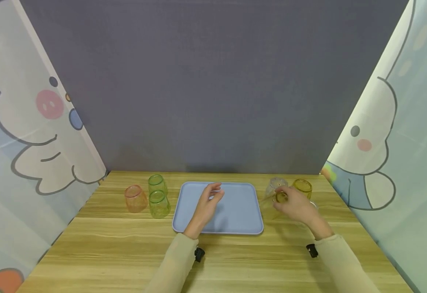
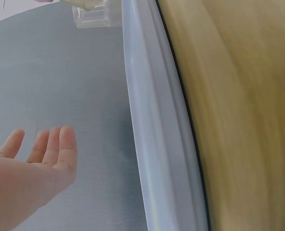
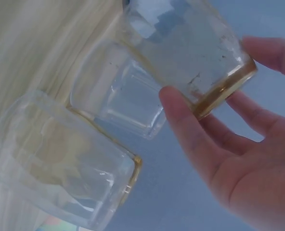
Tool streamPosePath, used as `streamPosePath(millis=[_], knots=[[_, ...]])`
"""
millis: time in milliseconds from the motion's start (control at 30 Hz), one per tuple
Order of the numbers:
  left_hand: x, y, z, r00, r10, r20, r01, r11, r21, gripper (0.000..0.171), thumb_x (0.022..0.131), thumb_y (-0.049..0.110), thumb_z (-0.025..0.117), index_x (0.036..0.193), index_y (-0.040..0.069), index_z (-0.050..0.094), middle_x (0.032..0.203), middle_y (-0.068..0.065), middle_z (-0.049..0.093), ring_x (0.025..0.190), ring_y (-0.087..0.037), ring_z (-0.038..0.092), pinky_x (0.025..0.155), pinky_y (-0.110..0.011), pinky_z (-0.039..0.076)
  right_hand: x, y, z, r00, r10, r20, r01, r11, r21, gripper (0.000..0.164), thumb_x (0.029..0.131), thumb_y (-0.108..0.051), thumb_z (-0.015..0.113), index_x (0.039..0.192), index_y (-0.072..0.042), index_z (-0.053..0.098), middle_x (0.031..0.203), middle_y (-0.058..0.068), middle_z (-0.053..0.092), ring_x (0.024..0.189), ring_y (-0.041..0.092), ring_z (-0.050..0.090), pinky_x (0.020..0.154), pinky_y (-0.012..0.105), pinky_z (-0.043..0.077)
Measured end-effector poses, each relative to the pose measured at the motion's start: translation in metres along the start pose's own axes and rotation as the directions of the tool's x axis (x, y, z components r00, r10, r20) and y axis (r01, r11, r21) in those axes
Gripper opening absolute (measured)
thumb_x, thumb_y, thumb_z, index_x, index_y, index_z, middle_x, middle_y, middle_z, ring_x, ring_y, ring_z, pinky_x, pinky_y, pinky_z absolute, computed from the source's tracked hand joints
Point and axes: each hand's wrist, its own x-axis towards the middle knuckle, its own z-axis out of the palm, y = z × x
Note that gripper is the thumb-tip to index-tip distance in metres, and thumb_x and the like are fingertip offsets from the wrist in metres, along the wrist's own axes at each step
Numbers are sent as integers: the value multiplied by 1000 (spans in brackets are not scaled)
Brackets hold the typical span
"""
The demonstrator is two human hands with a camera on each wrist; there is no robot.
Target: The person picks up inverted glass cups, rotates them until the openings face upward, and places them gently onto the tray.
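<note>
While the left hand (image 1: 206, 206) hovers empty, fingers loose, over a blue rectangular tray (image 1: 240, 213), the right hand (image 1: 298, 204) pinches a transparent amber tumbler (image 3: 190, 50) beside it, best kept off the transparent colourless tumbler (image 1: 276, 183) nearby

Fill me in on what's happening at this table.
A person's right hand is gripping an amber-tinted glass beside the right edge of a light blue tray. The left hand is over the tray, holding nothing. Two green glasses and a pinkish-orange glass stand to the tray's left; a clear glass and another amber glass are on the right. No glass is on the tray yet.
</note>
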Motion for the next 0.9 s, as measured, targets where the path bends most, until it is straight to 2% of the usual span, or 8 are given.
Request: streamPosePath(millis=[167,367,733,900], knots=[[1,0,2,1000,-9,-6,9,1000,27,40,104,24,59,140,5,55,135,-15,55,124,-34,53,100,-48,44,-3,1,3,999,11,-34,-9,998,58,45,90,-25,73,126,0,65,123,24,64,114,43,60,91,60,50],[2,2,3,1000,-3,-1,3,1000,29,41,104,26,59,139,6,56,135,-15,56,123,-33,54,102,-49,44,-6,1,6,997,32,-69,-18,982,188,45,92,-25,74,129,-1,64,127,21,64,114,42,60,94,58,49],[3,5,13,1000,17,7,-17,999,-51,41,103,17,60,140,1,54,136,-19,55,123,-36,53,102,-50,45,-7,1,13,991,64,-119,-21,943,331,47,95,-29,72,133,-4,60,127,18,63,114,37,60,93,51,50],[5,9,18,1000,21,19,-20,998,-55,41,103,20,60,140,3,54,136,-16,55,123,-33,54,102,-47,45,-7,0,13,989,59,-136,-3,924,382,46,97,-25,71,136,-4,58,129,19,62,117,38,59,94,49,49]])
